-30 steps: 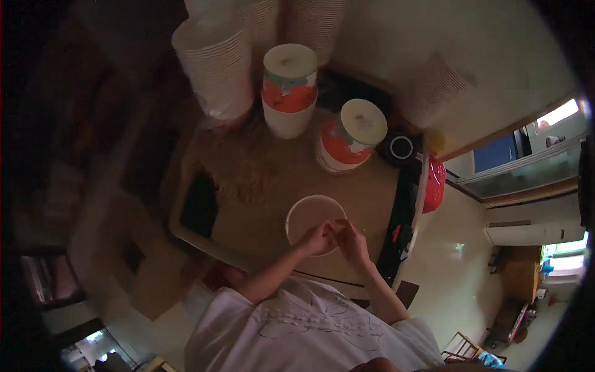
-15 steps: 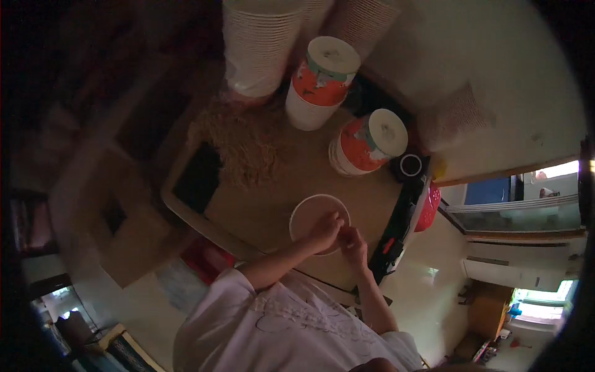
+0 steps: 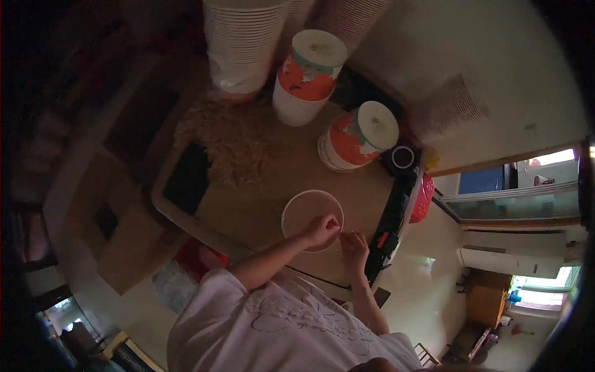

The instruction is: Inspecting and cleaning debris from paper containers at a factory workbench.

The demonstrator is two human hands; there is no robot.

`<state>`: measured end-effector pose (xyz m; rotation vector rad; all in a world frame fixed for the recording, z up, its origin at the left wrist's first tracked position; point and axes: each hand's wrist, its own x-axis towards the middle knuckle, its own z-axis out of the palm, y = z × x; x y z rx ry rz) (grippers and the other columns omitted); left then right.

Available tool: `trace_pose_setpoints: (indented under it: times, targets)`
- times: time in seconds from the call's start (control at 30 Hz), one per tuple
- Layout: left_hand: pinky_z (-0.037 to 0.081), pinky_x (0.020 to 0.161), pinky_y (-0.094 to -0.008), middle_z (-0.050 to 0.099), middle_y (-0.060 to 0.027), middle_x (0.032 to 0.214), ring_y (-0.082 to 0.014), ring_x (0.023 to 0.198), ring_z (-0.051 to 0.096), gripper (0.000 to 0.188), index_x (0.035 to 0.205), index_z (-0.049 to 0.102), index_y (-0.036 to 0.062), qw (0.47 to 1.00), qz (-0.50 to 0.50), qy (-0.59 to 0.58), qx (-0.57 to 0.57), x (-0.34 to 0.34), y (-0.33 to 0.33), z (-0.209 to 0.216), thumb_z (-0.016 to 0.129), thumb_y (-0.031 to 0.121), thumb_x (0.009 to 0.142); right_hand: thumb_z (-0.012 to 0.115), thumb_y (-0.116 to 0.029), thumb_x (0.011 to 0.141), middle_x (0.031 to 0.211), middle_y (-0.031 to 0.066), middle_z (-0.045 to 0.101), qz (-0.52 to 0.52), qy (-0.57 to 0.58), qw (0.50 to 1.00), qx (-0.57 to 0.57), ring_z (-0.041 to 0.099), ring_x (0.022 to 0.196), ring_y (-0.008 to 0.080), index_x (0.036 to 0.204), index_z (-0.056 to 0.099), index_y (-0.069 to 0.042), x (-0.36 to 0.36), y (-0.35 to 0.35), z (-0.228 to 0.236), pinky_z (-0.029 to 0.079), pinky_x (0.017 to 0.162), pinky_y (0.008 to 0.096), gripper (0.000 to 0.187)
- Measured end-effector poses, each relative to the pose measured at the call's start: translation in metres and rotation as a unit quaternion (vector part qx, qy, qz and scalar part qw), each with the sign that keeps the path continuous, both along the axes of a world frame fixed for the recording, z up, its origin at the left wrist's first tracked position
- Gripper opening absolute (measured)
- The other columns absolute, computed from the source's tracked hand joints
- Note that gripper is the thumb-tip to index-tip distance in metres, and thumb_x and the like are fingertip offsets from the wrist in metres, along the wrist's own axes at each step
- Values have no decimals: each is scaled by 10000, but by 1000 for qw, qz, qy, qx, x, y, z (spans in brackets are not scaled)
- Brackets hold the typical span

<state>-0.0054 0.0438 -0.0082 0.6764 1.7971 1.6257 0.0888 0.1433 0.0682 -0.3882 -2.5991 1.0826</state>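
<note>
The left hand (image 3: 321, 230), fingers curled, pinches the near rim of a round white paper lid (image 3: 308, 212) lying flat on the brown tabletop (image 3: 260, 198) (two lidded orange-and-white tubs (image 3: 359, 136) stand beyond), while the right hand (image 3: 354, 243) pinches something too small to tell just beside it.

You work at a brown table (image 3: 260, 204). A round white lid (image 3: 310, 211) lies on it; beyond the lid stand two orange-and-white tubs (image 3: 356, 136), a pile of straw-like fibre (image 3: 232, 142) to the lid's left, and a black slab (image 3: 186, 177) further left.
</note>
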Motion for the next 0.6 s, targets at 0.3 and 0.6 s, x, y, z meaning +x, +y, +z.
trace_pose_setpoints:
  times: [0.3, 0.6]
  targets:
    - [425, 556, -301, 585, -34, 609, -135, 589, 542, 276, 765, 636, 33, 978, -39, -187, -85, -5, -8, 0, 534, 288, 799, 575, 49, 691, 767, 13, 522, -103, 47, 918, -381, 498, 739, 122, 753, 566, -42, 15, -9, -32, 414, 634, 247, 110]
    - [360, 446, -224, 585, 10, 660, -71, 542, 496, 196, 784, 659, 89, 891, -94, -426, -124, -12, -9, 13, 604, 276, 764, 632, 31, 620, 788, 45, 520, -37, 0, 999, 12, 489, 783, 233, 733, 566, -89, 12, -29, -18, 414, 682, 327, 177]
